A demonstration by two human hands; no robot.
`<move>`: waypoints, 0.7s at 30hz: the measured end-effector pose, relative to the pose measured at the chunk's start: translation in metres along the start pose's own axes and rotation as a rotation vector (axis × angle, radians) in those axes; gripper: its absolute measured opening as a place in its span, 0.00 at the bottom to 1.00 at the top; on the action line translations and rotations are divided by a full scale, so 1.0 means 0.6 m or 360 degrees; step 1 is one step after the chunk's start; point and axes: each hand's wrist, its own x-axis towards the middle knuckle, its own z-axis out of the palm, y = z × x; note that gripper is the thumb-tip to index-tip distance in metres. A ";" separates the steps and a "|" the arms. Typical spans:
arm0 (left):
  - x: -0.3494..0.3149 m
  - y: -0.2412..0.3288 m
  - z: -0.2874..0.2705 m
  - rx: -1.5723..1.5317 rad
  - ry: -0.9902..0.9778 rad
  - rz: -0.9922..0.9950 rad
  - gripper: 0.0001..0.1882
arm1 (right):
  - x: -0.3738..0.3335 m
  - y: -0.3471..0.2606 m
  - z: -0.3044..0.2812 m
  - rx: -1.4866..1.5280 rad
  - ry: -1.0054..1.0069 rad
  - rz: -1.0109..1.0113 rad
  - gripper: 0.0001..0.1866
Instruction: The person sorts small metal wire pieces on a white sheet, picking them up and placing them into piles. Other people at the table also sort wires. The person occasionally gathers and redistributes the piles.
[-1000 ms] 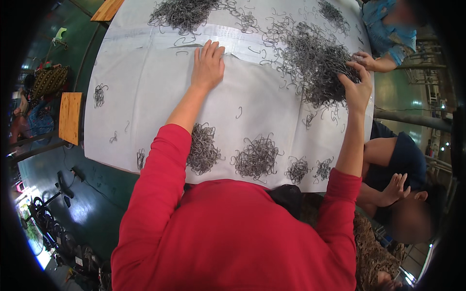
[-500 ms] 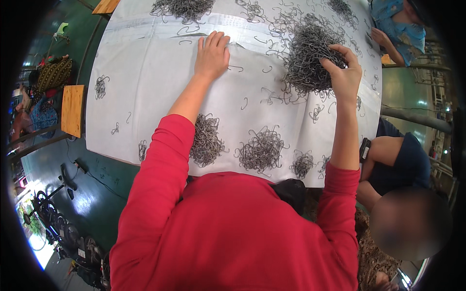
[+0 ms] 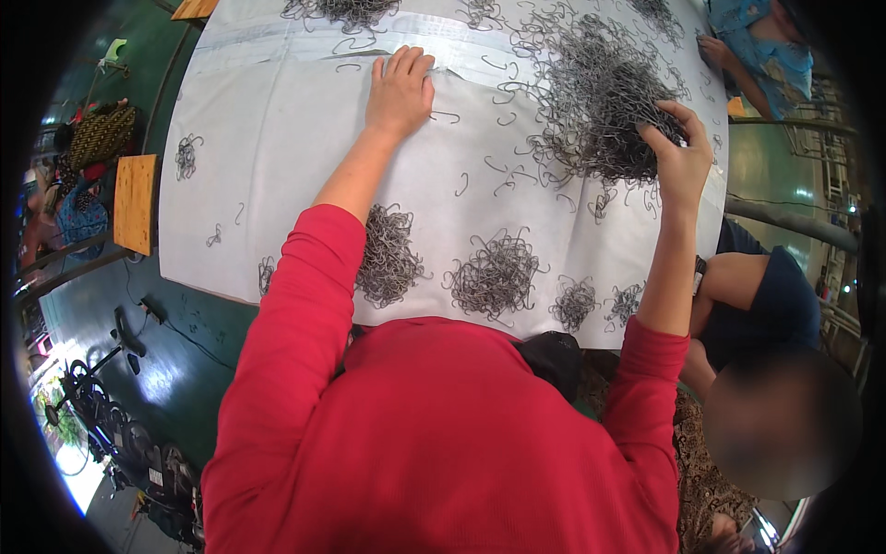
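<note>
My right hand [image 3: 684, 159] curls its thumb and fingers around the right side of a large dark pile of bent metal hooks [image 3: 616, 111], holding part of it. Many hooks are loosely strewn around that pile. My left hand [image 3: 400, 100] rests flat on the white table covering [image 3: 305, 129], fingers stretched out and nothing in them. A few single hooks lie close by it. Nearer to me sit a grey heap of hooks [image 3: 388, 257] beside my left forearm, another heap [image 3: 496, 274] at the middle of the near edge, and a smaller one [image 3: 576, 305] to its right.
Another hook pile [image 3: 349, 11] lies at the far edge, and a small cluster [image 3: 188, 157] at the left. A person in blue patterned clothing [image 3: 761, 55] sits at the far right; another in dark shorts [image 3: 784, 295] sits near my right. A wooden bench [image 3: 136, 205] stands left.
My right hand has moved right and slightly nearer, and the dark hook mass has shifted right with it, leaving scattered hooks on its left. My left hand stays flat in nearly the same place.
</note>
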 end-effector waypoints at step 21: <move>0.004 0.005 0.000 -0.0078 0.0035 -0.0001 0.16 | 0.317 0.141 0.102 -0.0767 0.0005 -0.0511 0.24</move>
